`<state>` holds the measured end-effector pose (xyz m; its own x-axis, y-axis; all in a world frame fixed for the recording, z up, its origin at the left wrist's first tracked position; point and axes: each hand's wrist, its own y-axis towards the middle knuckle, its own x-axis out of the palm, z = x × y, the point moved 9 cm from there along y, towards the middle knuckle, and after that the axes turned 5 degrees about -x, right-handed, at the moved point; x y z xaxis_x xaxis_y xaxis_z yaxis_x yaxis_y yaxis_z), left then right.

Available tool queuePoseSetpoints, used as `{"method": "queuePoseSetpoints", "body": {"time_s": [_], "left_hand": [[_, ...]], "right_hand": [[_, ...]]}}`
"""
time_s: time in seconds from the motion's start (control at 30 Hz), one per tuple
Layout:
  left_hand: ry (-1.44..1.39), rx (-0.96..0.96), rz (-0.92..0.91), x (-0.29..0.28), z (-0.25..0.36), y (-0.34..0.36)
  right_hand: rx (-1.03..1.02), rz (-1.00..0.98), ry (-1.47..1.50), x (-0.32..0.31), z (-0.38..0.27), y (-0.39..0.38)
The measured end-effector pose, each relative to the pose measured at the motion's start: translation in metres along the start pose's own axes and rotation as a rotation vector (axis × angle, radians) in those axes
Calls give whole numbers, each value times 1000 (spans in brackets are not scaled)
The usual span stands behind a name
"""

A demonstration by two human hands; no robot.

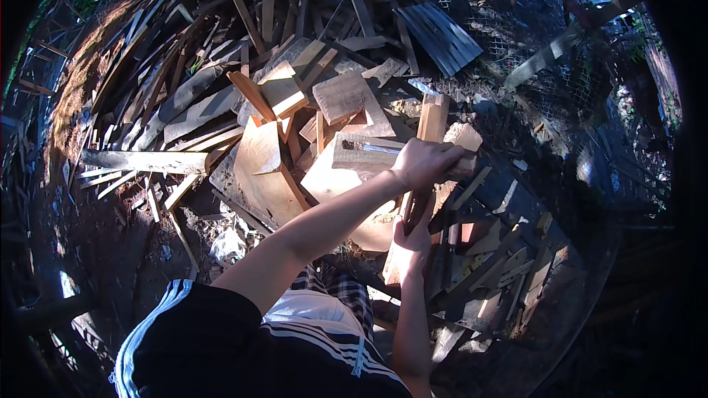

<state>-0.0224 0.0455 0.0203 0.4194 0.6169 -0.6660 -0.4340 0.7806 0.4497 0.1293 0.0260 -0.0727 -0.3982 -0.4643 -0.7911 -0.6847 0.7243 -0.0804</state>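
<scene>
A long, squared piece of wood [433, 116] slants toward me among the cut blocks. My left hand [428, 162] reaches across from the left and is closed over its middle; the fingers' far side is hidden. Lower down, my right hand [413, 243] grips what looks like the same piece near its lower end. Beside my left wrist lies a greyish wooden block [354, 151] with a dark slot and a pale bluish strip; I cannot tell its kind. A rough pale chunk of wood [463, 138] touches or nearly touches my left knuckles.
A curved, reddish-brown slab of wood [265, 169] leans left of my hands, near a flat grey board [343, 97]. Split sticks [509, 269] lie at right. Behind are a scrap-wood heap [177, 103], a corrugated sheet [440, 37] and wire mesh [516, 51].
</scene>
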Motion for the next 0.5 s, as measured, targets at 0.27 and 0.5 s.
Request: {"method": "queuePoseSetpoints", "body": {"time_s": [0.27, 0.5], "left_hand": [[-63, -48, 147, -29, -5, 3], [-103, -46, 243, -33, -9, -2]], "right_hand": [[-16, 25, -22, -12, -12, -1], [-72, 28, 612, -51, -15, -3]]}}
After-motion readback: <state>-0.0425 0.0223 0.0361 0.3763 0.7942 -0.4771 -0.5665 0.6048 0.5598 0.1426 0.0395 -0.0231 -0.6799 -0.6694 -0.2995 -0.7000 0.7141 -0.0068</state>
